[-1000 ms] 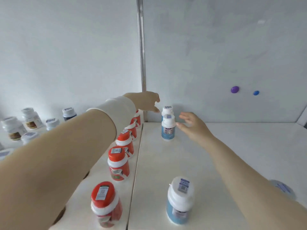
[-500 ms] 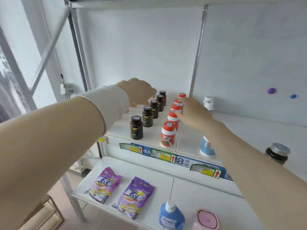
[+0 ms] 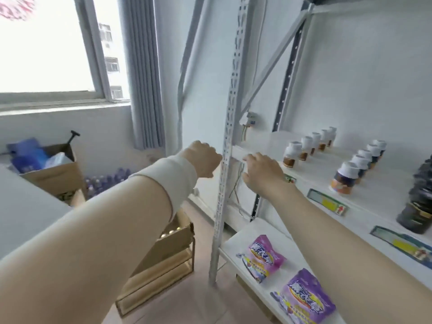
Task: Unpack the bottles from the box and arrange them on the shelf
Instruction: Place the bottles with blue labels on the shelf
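Both hands are empty, the left hand (image 3: 203,160) loosely curled and the right hand (image 3: 261,171) spread, while the box (image 3: 163,249) of bottles sits on the floor at about seven o'clock, nearer the left.

Left hand (image 3: 204,161): empty, fingers curled loosely, arm stretched forward, pale band on wrist.
Right hand (image 3: 263,174): empty, fingers spread, palm down, arm extended.
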Action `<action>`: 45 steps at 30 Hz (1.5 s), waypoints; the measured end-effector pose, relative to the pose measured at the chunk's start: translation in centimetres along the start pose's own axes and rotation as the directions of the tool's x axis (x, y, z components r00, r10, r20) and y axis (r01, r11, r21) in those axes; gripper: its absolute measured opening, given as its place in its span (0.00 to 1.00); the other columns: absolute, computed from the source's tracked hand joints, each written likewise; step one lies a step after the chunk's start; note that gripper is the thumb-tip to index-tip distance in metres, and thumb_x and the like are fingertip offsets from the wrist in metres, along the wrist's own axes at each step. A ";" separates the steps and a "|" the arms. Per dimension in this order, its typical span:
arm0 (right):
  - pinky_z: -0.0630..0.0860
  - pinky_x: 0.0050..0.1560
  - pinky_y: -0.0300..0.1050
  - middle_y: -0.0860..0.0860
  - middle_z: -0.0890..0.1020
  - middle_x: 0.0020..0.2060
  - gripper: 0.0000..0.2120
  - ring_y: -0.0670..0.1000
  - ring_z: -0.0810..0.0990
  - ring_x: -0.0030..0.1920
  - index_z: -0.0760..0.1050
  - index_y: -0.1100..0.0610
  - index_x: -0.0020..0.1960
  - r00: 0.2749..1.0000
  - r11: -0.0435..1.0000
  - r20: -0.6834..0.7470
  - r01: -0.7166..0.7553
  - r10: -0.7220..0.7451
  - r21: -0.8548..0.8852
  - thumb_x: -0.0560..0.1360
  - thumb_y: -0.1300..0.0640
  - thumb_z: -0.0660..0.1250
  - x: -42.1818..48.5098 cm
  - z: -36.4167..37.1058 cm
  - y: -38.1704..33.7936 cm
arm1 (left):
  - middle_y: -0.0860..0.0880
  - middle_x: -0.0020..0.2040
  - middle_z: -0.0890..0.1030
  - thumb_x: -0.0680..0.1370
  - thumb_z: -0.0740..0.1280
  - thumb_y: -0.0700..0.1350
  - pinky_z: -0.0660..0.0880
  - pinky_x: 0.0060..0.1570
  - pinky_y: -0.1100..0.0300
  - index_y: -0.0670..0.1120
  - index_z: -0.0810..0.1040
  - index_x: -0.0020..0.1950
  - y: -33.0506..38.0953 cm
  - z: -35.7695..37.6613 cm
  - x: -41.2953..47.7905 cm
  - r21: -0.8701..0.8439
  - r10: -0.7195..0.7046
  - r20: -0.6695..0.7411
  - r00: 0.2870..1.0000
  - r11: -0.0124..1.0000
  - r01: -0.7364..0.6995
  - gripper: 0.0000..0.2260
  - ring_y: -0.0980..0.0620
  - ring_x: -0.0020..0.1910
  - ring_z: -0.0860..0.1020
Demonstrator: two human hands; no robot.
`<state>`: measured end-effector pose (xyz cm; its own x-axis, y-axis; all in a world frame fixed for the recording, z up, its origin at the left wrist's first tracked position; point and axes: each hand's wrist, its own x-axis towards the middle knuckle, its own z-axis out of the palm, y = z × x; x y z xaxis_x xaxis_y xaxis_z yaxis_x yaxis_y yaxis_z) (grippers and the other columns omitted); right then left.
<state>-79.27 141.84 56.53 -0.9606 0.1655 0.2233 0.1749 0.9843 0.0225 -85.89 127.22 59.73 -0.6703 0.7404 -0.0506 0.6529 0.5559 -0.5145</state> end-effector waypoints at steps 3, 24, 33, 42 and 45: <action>0.63 0.65 0.51 0.57 0.69 0.67 0.20 0.59 0.67 0.67 0.64 0.59 0.69 0.991 0.995 0.092 0.102 -0.101 -0.005 0.79 0.55 0.56 4.0 4.7 -7.8 | 0.46 0.63 0.76 0.79 0.60 0.47 0.73 0.55 0.55 0.46 0.72 0.66 -5.7 8.4 -1.9 -0.046 -0.078 0.110 0.991 0.995 0.083 0.16 0.45 0.61 0.75; 0.60 0.70 0.52 0.56 0.69 0.67 0.20 0.57 0.65 0.69 0.61 0.58 0.70 0.575 0.843 0.680 0.523 -0.455 0.121 0.79 0.56 0.57 32.9 47.2 -30.2 | 0.42 0.63 0.74 0.80 0.57 0.41 0.70 0.58 0.53 0.42 0.68 0.67 -18.2 58.6 11.9 -0.397 -0.021 0.682 0.732 0.829 0.394 0.15 0.43 0.61 0.72; 0.64 0.64 0.48 0.54 0.69 0.66 0.21 0.56 0.67 0.67 0.61 0.57 0.70 0.332 0.892 0.850 0.340 -0.410 0.298 0.79 0.52 0.55 33.1 64.9 -35.2 | 0.40 0.66 0.70 0.80 0.57 0.40 0.69 0.60 0.52 0.40 0.64 0.69 -15.3 76.0 15.6 -0.473 0.105 0.845 0.524 0.606 0.640 0.17 0.42 0.65 0.68; 0.73 0.53 0.48 0.58 0.76 0.59 0.26 0.58 0.76 0.59 0.67 0.61 0.64 0.172 0.957 0.966 -0.184 -0.195 0.226 0.76 0.42 0.60 31.8 76.9 -38.4 | 0.43 0.53 0.76 0.81 0.58 0.39 0.70 0.44 0.58 0.42 0.73 0.56 -12.9 89.0 19.8 -0.390 0.210 0.921 0.329 0.505 0.770 0.08 0.46 0.47 0.75; 0.74 0.54 0.47 0.58 0.76 0.60 0.26 0.57 0.76 0.59 0.66 0.60 0.65 0.130 0.900 0.972 -0.370 -0.194 0.229 0.74 0.45 0.64 31.3 77.7 -38.7 | 0.45 0.49 0.76 0.80 0.59 0.40 0.70 0.43 0.59 0.41 0.75 0.58 -12.3 90.0 19.7 -0.394 0.279 0.917 0.284 0.531 0.750 0.09 0.47 0.44 0.73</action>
<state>-132.93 113.66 -13.08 -0.3686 -0.1106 -0.9230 0.4631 0.8391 -0.2855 -138.91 100.91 -12.00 -0.3323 0.0187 -0.9430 -0.0175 0.9995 0.0259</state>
